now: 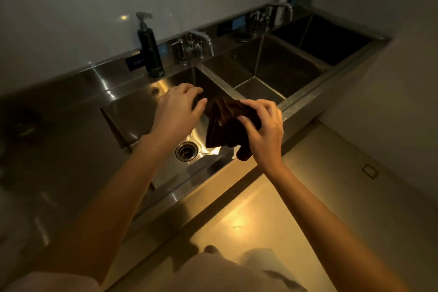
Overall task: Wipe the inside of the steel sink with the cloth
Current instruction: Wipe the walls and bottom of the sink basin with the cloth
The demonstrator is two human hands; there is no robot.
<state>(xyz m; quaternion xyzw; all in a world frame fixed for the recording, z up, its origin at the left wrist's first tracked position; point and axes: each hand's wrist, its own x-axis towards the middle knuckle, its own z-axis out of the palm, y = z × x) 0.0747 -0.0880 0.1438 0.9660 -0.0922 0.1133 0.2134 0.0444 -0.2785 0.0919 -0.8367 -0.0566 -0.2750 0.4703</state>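
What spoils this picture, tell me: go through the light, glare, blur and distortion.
Head view: dim overall, with warm yellow light on the floor; glare streaks on the steel sink bottom beside the drain; the dark cloth in the right hand shows little detail; the left hand is slightly soft; wide-angle bending tilts the counter edge; the left border is blurred and murky.

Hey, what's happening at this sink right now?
A person stands at a steel sink with three basins. The right hand holds a dark brown cloth bunched up above the nearest basin, while the left hand hovers open beside it. The cloth isn't touching the steel yet. A soap dispenser stands behind.
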